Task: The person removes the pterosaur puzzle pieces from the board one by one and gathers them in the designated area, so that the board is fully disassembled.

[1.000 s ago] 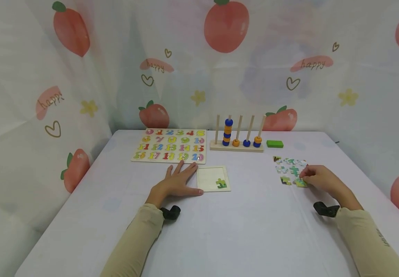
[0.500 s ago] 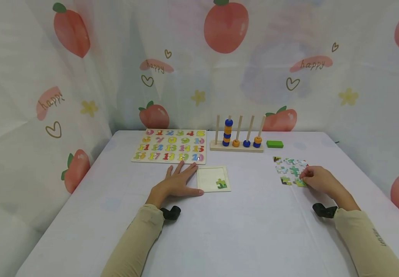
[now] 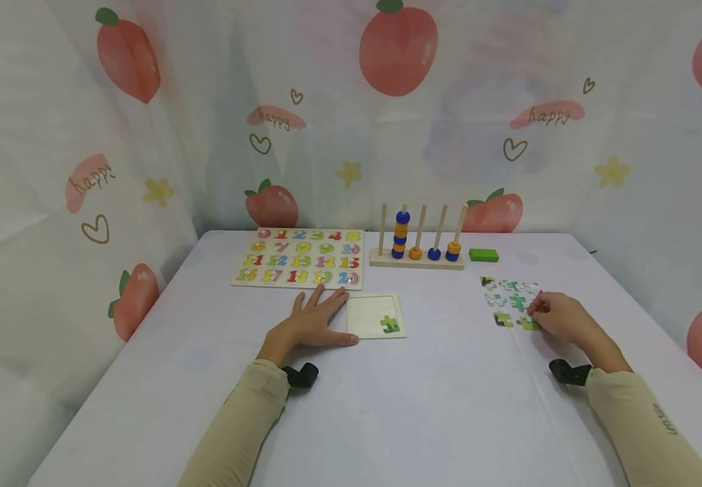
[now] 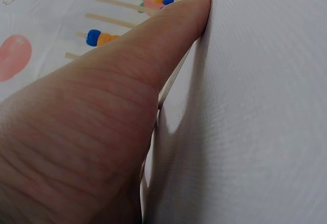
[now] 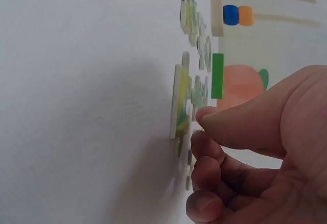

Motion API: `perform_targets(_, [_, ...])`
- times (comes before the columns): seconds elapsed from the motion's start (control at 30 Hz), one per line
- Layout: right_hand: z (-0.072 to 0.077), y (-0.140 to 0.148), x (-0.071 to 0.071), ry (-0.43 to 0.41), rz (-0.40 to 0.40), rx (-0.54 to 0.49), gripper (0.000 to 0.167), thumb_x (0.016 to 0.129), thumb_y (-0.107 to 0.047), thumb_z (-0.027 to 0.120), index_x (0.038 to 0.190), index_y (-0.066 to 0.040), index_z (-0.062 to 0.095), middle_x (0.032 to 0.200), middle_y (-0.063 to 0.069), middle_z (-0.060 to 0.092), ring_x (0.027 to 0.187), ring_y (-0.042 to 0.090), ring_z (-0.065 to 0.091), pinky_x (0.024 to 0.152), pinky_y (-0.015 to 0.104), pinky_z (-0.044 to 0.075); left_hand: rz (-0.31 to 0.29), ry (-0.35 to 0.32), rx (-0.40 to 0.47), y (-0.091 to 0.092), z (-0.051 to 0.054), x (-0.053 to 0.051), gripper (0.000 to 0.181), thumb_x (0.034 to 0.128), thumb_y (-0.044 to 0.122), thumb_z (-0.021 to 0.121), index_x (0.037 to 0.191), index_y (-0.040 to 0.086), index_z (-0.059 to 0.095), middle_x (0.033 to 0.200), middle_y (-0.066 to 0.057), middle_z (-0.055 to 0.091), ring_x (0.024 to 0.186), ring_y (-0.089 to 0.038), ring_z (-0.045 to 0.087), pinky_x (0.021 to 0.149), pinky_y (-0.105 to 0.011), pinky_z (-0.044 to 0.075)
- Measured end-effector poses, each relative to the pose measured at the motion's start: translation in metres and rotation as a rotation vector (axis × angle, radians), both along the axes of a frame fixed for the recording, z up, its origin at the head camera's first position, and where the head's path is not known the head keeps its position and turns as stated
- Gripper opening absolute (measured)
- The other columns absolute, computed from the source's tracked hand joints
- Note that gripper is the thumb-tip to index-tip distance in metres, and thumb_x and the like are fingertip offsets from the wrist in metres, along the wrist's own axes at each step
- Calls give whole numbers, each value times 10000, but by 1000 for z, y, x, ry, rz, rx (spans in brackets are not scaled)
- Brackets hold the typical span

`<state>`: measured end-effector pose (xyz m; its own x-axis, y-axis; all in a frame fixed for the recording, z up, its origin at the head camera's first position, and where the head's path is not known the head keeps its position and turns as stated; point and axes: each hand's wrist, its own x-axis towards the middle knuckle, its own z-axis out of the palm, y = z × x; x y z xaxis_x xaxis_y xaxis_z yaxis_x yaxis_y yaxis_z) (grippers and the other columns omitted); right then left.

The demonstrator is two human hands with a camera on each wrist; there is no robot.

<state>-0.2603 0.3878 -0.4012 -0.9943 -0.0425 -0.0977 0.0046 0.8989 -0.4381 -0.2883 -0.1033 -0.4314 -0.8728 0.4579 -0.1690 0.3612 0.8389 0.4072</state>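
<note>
My left hand [image 3: 308,325] lies with spread fingers at the left side of a small square wooden puzzle tray [image 3: 364,315]. Its thumb reaches along the tray's near edge; in the left wrist view the thumb [image 4: 168,35] is extended against that edge. One green jigsaw piece [image 3: 390,324] sits in the tray's lower right corner. Over at the right, my right hand [image 3: 564,316] hovers by loose jigsaw pieces [image 3: 502,318], fingers loosely curled and thumb near the index finger. Nothing shows between them in the right wrist view, where a yellow-green piece [image 5: 181,101] lies just beyond the fingertips.
A board of coloured numbers [image 3: 299,258] lies behind the left hand. Behind the tray stands a peg rack [image 3: 416,262] with blue and orange beads, beside a green block [image 3: 483,255]. Patterned cloth [image 3: 326,67] hangs around the table [image 3: 418,419].
The right wrist and forearm have shifted very slightly left, while the fingertips stay over the same pieces. My left hand, the tray and its piece stay put.
</note>
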Motion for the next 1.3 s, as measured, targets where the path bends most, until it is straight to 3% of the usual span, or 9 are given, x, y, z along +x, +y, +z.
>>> perform_targets(0.37, [7,-14,-2,80,28,-20,149,1012,-30,570,1063,98,627,908,167,591,879,341,548,702,393,476,5,8,-6,0,-2,-1,1077,885,744,700,1729,250,248,1795,61,131,1644,-306,-92,1272,-597,-112])
perform_targets(0.83, [16,-54,-5,100,118,-121,215,1081,-107,605,1158,88,655,1002,163,675,912,312,590,764,419,545,2,12,-8,0,-4,-1,1074,890,743,698,1729,249,246,1795,59,132,1644,-305,-90,1274,-598,-106])
perform_targets(1.1, [13,-80,-9,145,201,-176,200,1054,-88,624,1151,78,679,1009,131,696,911,284,614,752,377,551,5,8,0,0,-4,-2,1075,886,741,699,1728,247,250,1794,62,138,1645,-302,-86,1273,-595,-112])
perform_targets(1.3, [11,-98,-9,165,237,-192,178,1043,-68,635,1132,74,697,1014,123,698,946,301,620,828,436,557,11,10,0,0,-3,0,1076,883,745,697,1728,250,251,1793,62,143,1645,-301,-80,1275,-595,-106])
